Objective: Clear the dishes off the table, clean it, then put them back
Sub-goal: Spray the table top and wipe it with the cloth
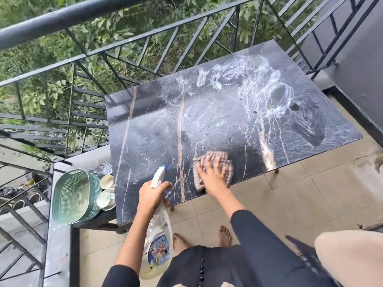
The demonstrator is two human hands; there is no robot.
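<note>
Under the flat, spread right hand [211,175] lay a cloth [213,168] on the table [207,125]; beside it, the left hand [152,193] gripped a spray bottle [158,241].

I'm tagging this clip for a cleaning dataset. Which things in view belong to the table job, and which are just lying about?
Job: table, cloth under the right hand, spray bottle in the left hand, white dishes and green basket set aside.
Lying about: railing, plants beyond it, floor tiles.
</note>
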